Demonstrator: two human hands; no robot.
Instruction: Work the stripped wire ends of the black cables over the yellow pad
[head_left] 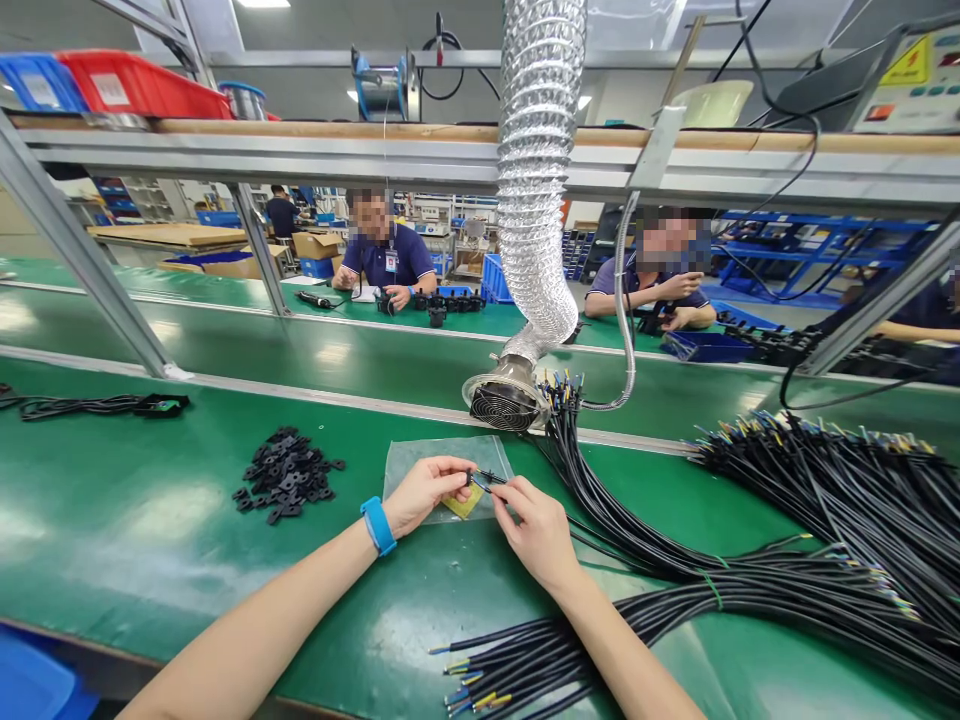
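Observation:
My left hand (421,496), with a blue wristband, pinches a small black plastic piece (470,478) between thumb and fingertips. Close beside it, my right hand (537,528) has its thumb and forefinger closed on a thin black cable end (481,487), which meets or nearly meets the piece; the exact contact is too small to tell. Beneath both hands lies a clear plastic bag (405,462) with a yellow patch (463,502) on it. A pile of flat black plastic pieces (285,475) rests left of my left hand.
Bundles of black cables (637,530) with stripped coloured ends cover the right side of the green bench (150,500). A fume extractor fan (504,400) on a silver duct (541,180) hangs just beyond my hands. Co-workers (401,262) sit across the bench.

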